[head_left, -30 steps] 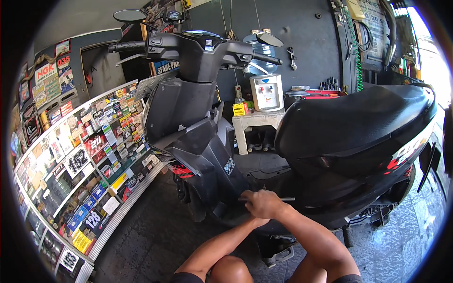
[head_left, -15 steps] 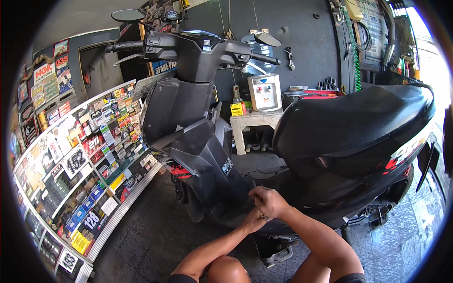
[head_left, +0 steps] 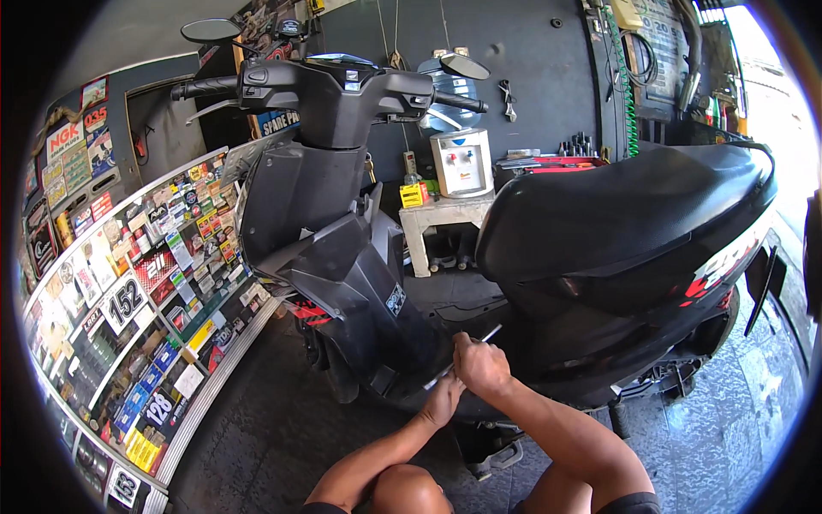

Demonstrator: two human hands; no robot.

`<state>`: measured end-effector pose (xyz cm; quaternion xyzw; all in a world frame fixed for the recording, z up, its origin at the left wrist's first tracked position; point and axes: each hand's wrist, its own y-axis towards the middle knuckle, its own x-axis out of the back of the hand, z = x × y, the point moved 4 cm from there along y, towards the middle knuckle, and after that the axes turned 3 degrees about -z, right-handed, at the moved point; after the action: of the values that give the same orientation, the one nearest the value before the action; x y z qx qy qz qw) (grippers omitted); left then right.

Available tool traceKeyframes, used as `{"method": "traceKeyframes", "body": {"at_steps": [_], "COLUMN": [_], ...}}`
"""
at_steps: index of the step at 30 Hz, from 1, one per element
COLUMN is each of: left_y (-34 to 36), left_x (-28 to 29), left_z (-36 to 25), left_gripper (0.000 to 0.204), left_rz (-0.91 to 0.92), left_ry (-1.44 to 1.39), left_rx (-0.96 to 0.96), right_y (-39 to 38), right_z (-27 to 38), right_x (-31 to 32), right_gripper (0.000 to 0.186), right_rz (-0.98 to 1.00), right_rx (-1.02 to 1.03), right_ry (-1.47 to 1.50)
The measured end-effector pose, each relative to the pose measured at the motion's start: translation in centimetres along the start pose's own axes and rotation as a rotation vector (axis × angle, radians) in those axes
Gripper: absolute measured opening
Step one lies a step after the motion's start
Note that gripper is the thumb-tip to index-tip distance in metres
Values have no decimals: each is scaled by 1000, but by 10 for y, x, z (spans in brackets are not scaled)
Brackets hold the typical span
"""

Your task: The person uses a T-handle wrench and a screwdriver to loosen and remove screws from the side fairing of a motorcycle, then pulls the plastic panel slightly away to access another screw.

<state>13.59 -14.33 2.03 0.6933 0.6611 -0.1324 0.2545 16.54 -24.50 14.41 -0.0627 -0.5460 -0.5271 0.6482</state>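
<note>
My right hand is closed in a fist around a thin metal bar. The bar slants across the scooter's side, one end showing beyond the fist and the other near my left fingers. Just below and left of it, my left hand is closed and touches the right; whatever its fingers hold is hidden. Both hands work low at the footboard side of a black scooter. The scooter's seat rises to the right, and the handlebar stands at the far left.
A glass display case full of packaged parts lines the left. Behind the scooter, a water dispenser and a yellow box sit on a small stand. A red tool tray lies farther right. A metal pedal-like part juts out below my hands.
The metal bar now shows on both sides of my right fist, where it was hidden before. The whole view has shifted slightly, with the scooter farther left in the picture.
</note>
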Motion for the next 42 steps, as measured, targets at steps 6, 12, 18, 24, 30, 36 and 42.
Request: {"method": "traceKeyframes", "body": {"at_steps": [6,12,18,24,30,36,42], "left_y": [27,44,71,72,32,30,41], "left_x": [-12,-13,-5,-58,-57,-41,13], "left_z": [-38,-78,-101,-101,-85,-29,-38], "left_gripper": [45,27,24,34,23,48,35], "left_rz": [-312,-486,-162,318,-151,-524,-91], "left_ry": [442,483,1076,1755,1619,365,-376], "left_rx": [31,394,535,-640,-1016,-804,39], "right_y": [-20,-1,-12,-29,-35,-45,-57], "right_z": [12,5,-48,-56,-44,-46,-55], "right_x": [17,67,72,65,89,120,135], "right_gripper": [33,40,41,37,37,41,40], "right_rz": [127,393,453,612,602,558,541], "right_rx": [54,-82,-289,-189,7,-28,-36], "right_ry": [-61,525,660,531,478,584,652]}}
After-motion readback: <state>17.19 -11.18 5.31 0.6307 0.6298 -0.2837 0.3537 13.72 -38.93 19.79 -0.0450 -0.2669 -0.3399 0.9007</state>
